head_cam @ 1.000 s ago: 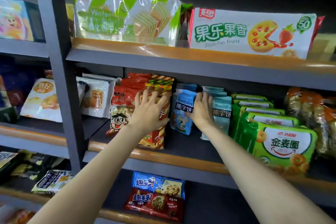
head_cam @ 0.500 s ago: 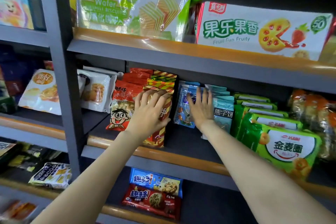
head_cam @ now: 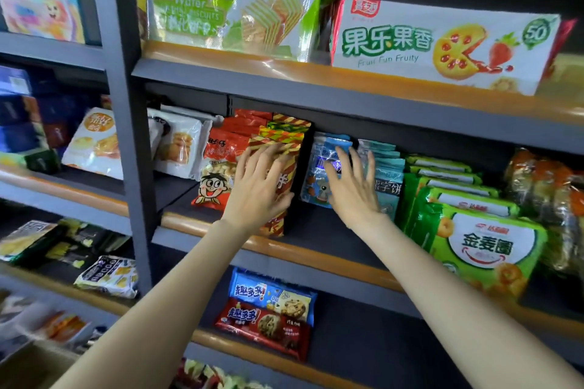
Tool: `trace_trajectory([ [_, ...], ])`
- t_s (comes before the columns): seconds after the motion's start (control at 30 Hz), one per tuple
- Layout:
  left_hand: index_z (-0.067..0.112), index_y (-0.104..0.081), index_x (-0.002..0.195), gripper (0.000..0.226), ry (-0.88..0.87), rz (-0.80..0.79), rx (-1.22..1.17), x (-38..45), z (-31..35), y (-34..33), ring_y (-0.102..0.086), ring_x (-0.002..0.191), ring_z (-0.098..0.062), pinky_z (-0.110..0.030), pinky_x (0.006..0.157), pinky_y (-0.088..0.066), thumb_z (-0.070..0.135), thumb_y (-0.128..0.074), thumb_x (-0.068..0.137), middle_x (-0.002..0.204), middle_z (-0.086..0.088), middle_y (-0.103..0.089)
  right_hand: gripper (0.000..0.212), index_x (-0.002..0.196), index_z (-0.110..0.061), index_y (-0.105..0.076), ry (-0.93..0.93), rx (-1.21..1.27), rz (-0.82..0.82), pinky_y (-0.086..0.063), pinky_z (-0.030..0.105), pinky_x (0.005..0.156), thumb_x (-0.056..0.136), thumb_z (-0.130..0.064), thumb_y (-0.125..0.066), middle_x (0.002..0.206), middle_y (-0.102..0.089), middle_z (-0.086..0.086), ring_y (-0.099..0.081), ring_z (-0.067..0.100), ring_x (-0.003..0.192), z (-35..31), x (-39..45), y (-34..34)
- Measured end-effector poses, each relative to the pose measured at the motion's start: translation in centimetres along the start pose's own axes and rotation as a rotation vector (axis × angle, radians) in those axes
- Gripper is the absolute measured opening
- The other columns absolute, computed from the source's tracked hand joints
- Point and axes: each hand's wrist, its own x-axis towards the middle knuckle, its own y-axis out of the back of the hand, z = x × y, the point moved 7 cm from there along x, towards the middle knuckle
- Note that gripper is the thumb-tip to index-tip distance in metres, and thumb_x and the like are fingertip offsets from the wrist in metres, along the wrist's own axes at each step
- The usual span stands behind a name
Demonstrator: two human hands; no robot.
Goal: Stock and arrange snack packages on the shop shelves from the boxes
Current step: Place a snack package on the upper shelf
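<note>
Your left hand (head_cam: 257, 188) lies flat, fingers straight and a little spread, pressed on the face of the striped red-and-yellow packet (head_cam: 286, 167) at the front of its row on the middle shelf (head_cam: 316, 249); it grips nothing. Your right hand (head_cam: 352, 189) is likewise wide, fingers extended against the blue bear-biscuit packets (head_cam: 322, 167), which stand just right of the striped row with a dark gap between. Left of the striped row: red cartoon-face bag (head_cam: 218, 174). Right of the blue rows: green ring-biscuit packs (head_cam: 474, 240), upright, running front to back. Upper shelf: wafer pack (head_cam: 230, 6), fruit-biscuit box (head_cam: 442, 44). Lower shelf: cookie packs (head_cam: 268, 313)
</note>
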Motion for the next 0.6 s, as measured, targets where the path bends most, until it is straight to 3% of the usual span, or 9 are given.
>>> trace_trajectory([
  [0.07, 0.012, -0.048, 0.122, 0.051, 0.063, 0.004, 0.033, -0.8, 0.4, 1.2, -0.043, 0.120, -0.029, -0.045, 0.106, -0.027, 0.039, -0.050, 0.079, 0.131, -0.014, -0.050, 0.063, 0.122, -0.007, -0.058, 0.028, 0.067, 0.129, -0.021, 0.065, 0.105, 0.064, -0.011, -0.082, 0.134, -0.047, 0.024, -0.043, 0.043, 0.126, -0.4, -1.0, 1.5],
  [0.1, 0.012, -0.047, 0.122, 0.049, 0.102, 0.005, 0.056, -1.4, 0.6, 1.9, -0.044, 0.118, -0.030, -0.046, 0.103, -0.032, 0.037, -0.048, 0.079, 0.130, -0.015, -0.050, 0.061, 0.116, -0.006, -0.061, 0.044, 0.134, 0.194, -0.027, 0.065, 0.102, 0.059, -0.011, -0.084, 0.128, -0.052, 0.024, -0.047, 0.042, 0.120, -0.8, -1.7, 2.2],
  [0.23, 0.011, -0.044, 0.117, 0.050, 0.305, -0.028, 0.146, -5.8, 1.5, 4.8, -0.042, 0.109, -0.029, -0.042, 0.089, -0.042, 0.028, -0.040, 0.071, 0.121, -0.016, -0.054, 0.047, 0.111, -0.006, -0.060, 0.202, 0.385, 0.410, -0.029, 0.062, 0.103, 0.067, -0.011, -0.076, 0.124, -0.053, 0.020, -0.035, 0.033, 0.118, -3.4, -5.9, 5.6],
  [0.3, 0.011, -0.043, 0.116, 0.050, 0.423, -0.070, 0.191, -9.2, 2.4, 6.3, -0.051, 0.104, -0.032, -0.041, 0.084, -0.043, 0.027, -0.038, 0.069, 0.117, -0.015, -0.056, 0.043, 0.112, -0.007, -0.059, 0.299, 0.496, 0.452, -0.028, 0.060, 0.105, 0.071, -0.011, -0.071, 0.125, -0.053, 0.019, -0.037, 0.032, 0.119, -5.3, -8.5, 6.9],
  [0.43, 0.013, -0.046, 0.113, 0.047, 0.691, -0.248, 0.261, -19.0, 5.1, 10.0, -0.054, 0.095, -0.029, -0.037, 0.079, -0.038, 0.025, -0.036, 0.068, 0.110, -0.010, -0.058, 0.040, 0.108, -0.009, -0.061, 0.503, 0.689, 0.368, -0.028, 0.056, 0.102, 0.069, -0.012, -0.073, 0.123, -0.054, 0.019, -0.036, 0.031, 0.115, -11.3, -15.2, 7.3],
  [0.53, 0.012, -0.048, 0.118, 0.047, 0.918, -0.392, 0.247, -29.0, 8.3, 14.4, -0.055, 0.103, -0.031, -0.043, 0.089, -0.038, 0.025, -0.039, 0.074, 0.116, -0.011, -0.055, 0.046, 0.100, -0.009, -0.063, 0.612, 0.768, 0.131, -0.039, 0.058, 0.095, 0.058, -0.014, -0.080, 0.117, -0.057, 0.019, -0.039, 0.030, 0.111, -17.5, -21.6, 6.3],
  [0.6, 0.008, -0.052, 0.121, 0.047, 1.075, -0.450, 0.348, -35.8, 10.8, 19.4, -0.054, 0.107, -0.033, -0.045, 0.091, -0.040, 0.018, -0.051, 0.075, 0.120, -0.013, -0.054, 0.053, 0.103, -0.010, -0.064, 0.754, 0.748, -0.038, -0.039, 0.059, 0.095, 0.054, -0.018, -0.083, 0.119, -0.057, 0.019, -0.043, 0.033, 0.114, -22.0, -26.7, 7.0],
])
